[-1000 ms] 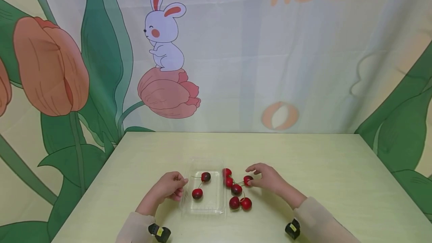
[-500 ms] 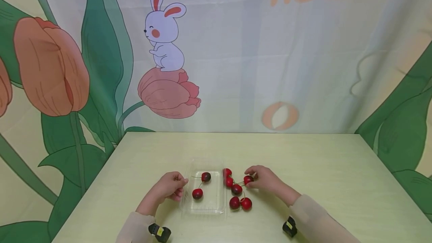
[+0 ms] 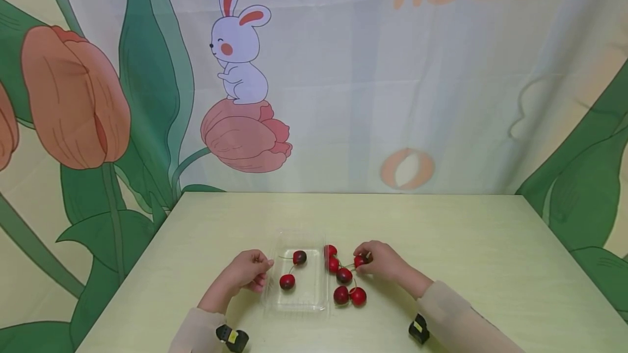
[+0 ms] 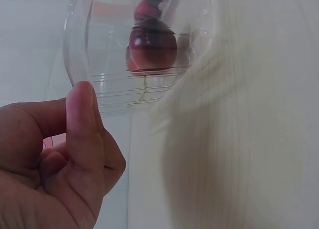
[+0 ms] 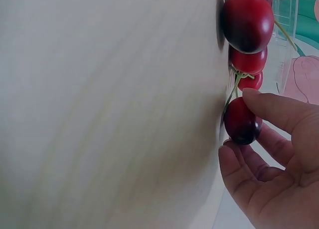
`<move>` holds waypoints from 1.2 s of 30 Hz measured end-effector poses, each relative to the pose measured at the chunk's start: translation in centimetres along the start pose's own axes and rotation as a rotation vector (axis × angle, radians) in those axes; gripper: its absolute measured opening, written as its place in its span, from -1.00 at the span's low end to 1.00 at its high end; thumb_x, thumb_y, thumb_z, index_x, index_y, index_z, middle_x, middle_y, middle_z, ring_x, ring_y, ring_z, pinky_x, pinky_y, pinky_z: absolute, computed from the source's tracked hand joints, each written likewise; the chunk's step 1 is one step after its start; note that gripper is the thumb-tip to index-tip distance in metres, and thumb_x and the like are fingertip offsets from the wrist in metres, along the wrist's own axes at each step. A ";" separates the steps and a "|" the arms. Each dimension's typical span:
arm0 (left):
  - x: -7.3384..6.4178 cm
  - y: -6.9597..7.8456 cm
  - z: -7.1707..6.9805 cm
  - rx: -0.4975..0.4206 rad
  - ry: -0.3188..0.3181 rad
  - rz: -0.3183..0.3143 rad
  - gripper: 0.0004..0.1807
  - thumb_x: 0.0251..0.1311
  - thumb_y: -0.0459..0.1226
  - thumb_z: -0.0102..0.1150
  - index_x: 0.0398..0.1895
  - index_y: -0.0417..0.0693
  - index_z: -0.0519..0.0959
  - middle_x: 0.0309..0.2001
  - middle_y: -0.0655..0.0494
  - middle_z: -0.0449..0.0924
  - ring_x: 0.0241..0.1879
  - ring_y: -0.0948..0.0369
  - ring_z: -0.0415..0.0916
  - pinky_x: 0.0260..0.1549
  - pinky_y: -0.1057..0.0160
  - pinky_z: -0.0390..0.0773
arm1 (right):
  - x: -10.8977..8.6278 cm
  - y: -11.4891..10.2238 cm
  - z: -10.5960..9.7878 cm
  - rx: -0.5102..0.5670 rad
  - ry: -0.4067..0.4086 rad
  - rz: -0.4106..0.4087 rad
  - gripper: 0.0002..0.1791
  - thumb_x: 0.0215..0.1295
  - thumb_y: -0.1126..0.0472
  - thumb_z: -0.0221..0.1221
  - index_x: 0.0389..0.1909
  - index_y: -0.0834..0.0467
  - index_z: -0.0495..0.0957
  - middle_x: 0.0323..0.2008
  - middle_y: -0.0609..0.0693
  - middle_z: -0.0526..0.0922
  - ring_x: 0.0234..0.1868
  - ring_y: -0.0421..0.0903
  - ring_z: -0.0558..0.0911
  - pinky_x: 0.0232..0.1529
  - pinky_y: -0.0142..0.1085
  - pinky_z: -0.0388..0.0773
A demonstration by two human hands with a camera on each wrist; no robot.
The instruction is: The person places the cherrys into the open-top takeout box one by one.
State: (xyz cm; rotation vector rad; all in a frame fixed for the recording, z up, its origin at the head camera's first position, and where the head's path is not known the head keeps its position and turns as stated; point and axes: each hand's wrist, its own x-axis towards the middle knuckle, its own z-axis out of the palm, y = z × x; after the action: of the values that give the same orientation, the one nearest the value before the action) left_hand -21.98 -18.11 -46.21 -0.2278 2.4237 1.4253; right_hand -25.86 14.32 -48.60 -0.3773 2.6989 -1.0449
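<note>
A clear plastic box [image 3: 308,297] stands on the table with two stemmed cherries inside, one dark red [image 3: 299,257] and one brighter [image 3: 287,281]. At its left side, my left hand [image 3: 247,270] pinches the rim between thumb and curled fingers; the left wrist view shows the thumb [image 4: 80,109] against the clear wall. To the right of the box, my right hand [image 3: 387,260] holds a cherry [image 5: 241,121] low at the table, thumb on one side and fingertips curled round the other. Its stem points toward the other cherries.
Several loose cherries [image 3: 344,275] lie close against the box's right side, some with touching stems. A pair of cherries [image 3: 357,296] sits nearest the front. The pale table [image 3: 441,233] ends at a printed curtain [image 3: 333,97] behind.
My right hand has shifted slightly left and its fingers have closed in round the cherry. The left hand and the box have stayed in place.
</note>
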 end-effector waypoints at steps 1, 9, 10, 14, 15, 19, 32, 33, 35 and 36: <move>0.0 0.0 0.0 -0.001 0.000 0.000 -0.82 0.49 -0.26 0.11 -0.27 -0.20 0.47 -0.53 0.09 0.41 -0.58 0.24 0.42 -0.60 0.42 0.58 | 0.0 0.0 0.0 0.001 0.000 0.002 -0.69 0.16 0.36 0.43 -0.07 0.25 0.66 -0.25 0.04 0.67 -0.24 -0.11 0.57 -0.19 -0.28 0.63; -0.2 0.1 0.0 -0.009 -0.004 0.000 -0.82 0.48 -0.27 0.11 -0.28 -0.20 0.47 -0.53 0.09 0.40 -0.58 0.25 0.41 -0.60 0.43 0.57 | -0.1 -0.1 -0.1 -0.007 0.020 0.005 -0.70 0.15 0.37 0.43 -0.08 0.24 0.66 -0.26 0.02 0.68 -0.23 -0.12 0.58 -0.14 -0.24 0.64; -0.2 0.1 0.0 -0.009 -0.004 0.001 -0.82 0.48 -0.27 0.11 -0.28 -0.21 0.47 -0.53 0.09 0.40 -0.59 0.25 0.41 -0.60 0.43 0.57 | -0.2 -0.1 -0.2 -0.008 0.020 0.000 -0.70 0.15 0.37 0.43 -0.08 0.24 0.66 -0.25 0.02 0.68 -0.23 -0.12 0.59 -0.14 -0.24 0.64; -0.1 0.0 0.0 -0.009 -0.002 0.004 -0.82 0.48 -0.27 0.11 -0.28 -0.21 0.47 -0.53 0.09 0.40 -0.59 0.25 0.41 -0.61 0.43 0.58 | -0.1 0.0 -0.5 -0.018 0.023 -0.027 -0.69 0.13 0.36 0.44 -0.08 0.25 0.67 -0.25 0.03 0.69 -0.23 -0.12 0.60 -0.14 -0.23 0.63; -0.1 0.0 0.0 -0.008 -0.002 0.004 -0.82 0.48 -0.27 0.11 -0.29 -0.21 0.47 -0.53 0.09 0.40 -0.59 0.25 0.42 -0.61 0.42 0.58 | -0.1 0.0 -0.6 -0.022 0.021 -0.035 -0.69 0.13 0.35 0.44 -0.08 0.26 0.66 -0.25 0.03 0.69 -0.23 -0.12 0.60 -0.14 -0.24 0.63; -0.1 0.0 0.0 -0.007 -0.001 0.002 -0.81 0.48 -0.27 0.11 -0.29 -0.20 0.47 -0.53 0.09 0.41 -0.59 0.25 0.42 -0.60 0.42 0.58 | 0.0 0.2 -1.0 -0.029 0.024 -0.047 -0.69 0.15 0.35 0.44 -0.08 0.27 0.67 -0.25 0.03 0.70 -0.23 -0.12 0.60 -0.11 -0.23 0.62; -0.2 0.1 -0.1 -0.014 -0.005 0.003 -0.82 0.49 -0.28 0.09 -0.30 -0.20 0.46 -0.53 0.10 0.40 -0.59 0.25 0.42 -0.61 0.42 0.58 | -0.4 -0.6 -2.5 -0.090 0.037 -0.088 -0.67 0.17 0.36 0.40 -0.03 0.30 0.66 -0.20 0.08 0.71 -0.19 -0.08 0.60 -0.08 -0.17 0.63; -0.2 0.1 -0.1 -0.013 -0.005 0.003 -0.82 0.49 -0.28 0.09 -0.30 -0.20 0.46 -0.53 0.10 0.41 -0.59 0.25 0.42 -0.61 0.42 0.58 | -0.5 -0.7 -2.6 -0.090 0.038 -0.094 -0.68 0.18 0.36 0.40 -0.03 0.30 0.66 -0.20 0.08 0.71 -0.18 -0.08 0.60 -0.09 -0.17 0.62; -0.2 0.1 -0.1 -0.012 -0.004 0.003 -0.82 0.49 -0.28 0.10 -0.29 -0.20 0.47 -0.53 0.10 0.41 -0.59 0.25 0.42 -0.61 0.42 0.58 | -0.6 -0.9 -2.9 -0.098 0.044 -0.112 -0.68 0.19 0.36 0.39 -0.02 0.31 0.66 -0.19 0.08 0.71 -0.17 -0.07 0.61 -0.10 -0.19 0.62; -0.2 0.1 -0.1 -0.011 -0.003 0.005 -0.82 0.49 -0.28 0.10 -0.29 -0.20 0.47 -0.53 0.10 0.41 -0.59 0.25 0.42 -0.61 0.42 0.58 | -0.6 -1.0 -3.0 -0.100 0.045 -0.120 -0.68 0.20 0.36 0.39 -0.01 0.31 0.66 -0.19 0.08 0.71 -0.17 -0.07 0.61 -0.11 -0.20 0.61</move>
State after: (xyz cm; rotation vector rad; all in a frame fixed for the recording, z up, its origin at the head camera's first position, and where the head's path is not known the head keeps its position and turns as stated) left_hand -21.86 -18.15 -46.00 -0.2219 2.4160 1.4407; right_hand -26.03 15.69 -45.70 -0.5463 2.8068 -0.9621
